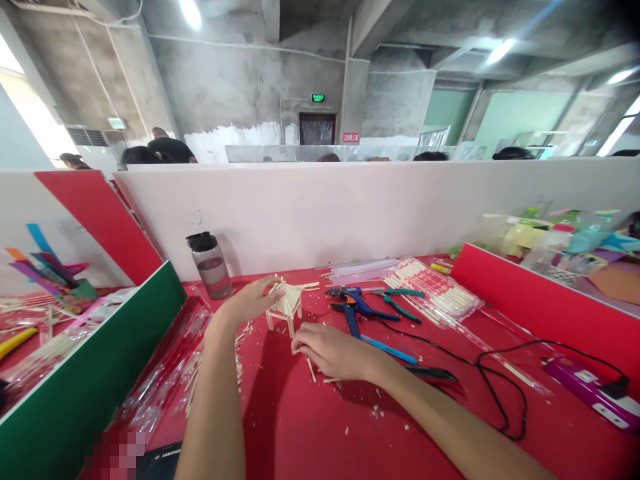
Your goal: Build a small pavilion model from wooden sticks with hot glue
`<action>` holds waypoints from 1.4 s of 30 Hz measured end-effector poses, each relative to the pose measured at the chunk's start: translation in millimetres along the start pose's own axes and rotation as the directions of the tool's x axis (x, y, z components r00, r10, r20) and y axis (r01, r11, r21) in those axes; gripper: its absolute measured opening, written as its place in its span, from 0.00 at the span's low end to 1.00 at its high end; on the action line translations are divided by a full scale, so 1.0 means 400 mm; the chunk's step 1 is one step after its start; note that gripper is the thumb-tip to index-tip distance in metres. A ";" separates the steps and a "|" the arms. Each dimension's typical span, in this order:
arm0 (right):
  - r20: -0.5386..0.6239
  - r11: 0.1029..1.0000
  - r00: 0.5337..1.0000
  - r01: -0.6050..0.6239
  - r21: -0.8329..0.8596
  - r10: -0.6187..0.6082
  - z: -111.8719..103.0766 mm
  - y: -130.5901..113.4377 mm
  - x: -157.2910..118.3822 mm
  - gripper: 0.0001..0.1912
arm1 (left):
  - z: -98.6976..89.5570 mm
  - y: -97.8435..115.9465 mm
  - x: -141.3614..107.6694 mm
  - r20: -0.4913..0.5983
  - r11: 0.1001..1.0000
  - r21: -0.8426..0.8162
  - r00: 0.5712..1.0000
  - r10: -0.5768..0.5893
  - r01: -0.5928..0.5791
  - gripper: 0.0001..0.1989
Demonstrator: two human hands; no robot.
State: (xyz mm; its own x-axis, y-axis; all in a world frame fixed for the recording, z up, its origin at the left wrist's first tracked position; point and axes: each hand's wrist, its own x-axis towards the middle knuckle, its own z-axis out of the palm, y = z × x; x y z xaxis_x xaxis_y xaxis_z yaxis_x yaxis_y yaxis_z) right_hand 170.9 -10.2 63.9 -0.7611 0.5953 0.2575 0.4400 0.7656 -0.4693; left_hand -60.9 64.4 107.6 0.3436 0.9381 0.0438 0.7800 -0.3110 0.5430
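Pinching the stick model (287, 307) with my left hand (253, 300), can't tell with my right hand (333, 350). Legs (291, 327) look done, loose sticks (311, 371) beside my right hand unused.

Small stick structure (287, 303) on red tabletop (310, 427)

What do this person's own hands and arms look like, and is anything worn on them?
Both hands, the left hand and the right hand, are bare: no gloves, and no rings or watch that I can see. The forearms are bare too, with no sleeves in view. No markings or cables show on either; the fingers' finer details are too small to tell.
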 end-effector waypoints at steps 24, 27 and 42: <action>-0.279 0.963 0.928 -0.204 0.173 0.247 -0.071 0.061 0.001 0.06 | -0.019 0.036 -0.019 -0.062 0.985 0.174 0.998 -0.013 0.024 0.31; -0.304 0.951 0.909 -0.224 0.214 0.283 -0.075 0.073 0.002 0.06 | -0.016 0.032 -0.013 -0.053 0.983 0.179 0.998 -0.030 0.039 0.31; -0.382 0.961 0.885 -0.212 0.175 0.265 -0.096 0.087 0.015 0.07 | -0.022 0.051 -0.014 -0.022 0.971 0.230 0.998 -0.065 0.068 0.28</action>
State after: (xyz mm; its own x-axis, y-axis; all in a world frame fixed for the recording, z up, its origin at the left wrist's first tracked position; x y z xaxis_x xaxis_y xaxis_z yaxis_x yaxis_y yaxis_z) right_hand 199.8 29.5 81.5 -0.3749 0.8233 0.4262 0.5011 0.5668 -0.6540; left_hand -51.5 54.1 125.9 0.2806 0.9594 0.0269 0.9009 -0.2730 0.3373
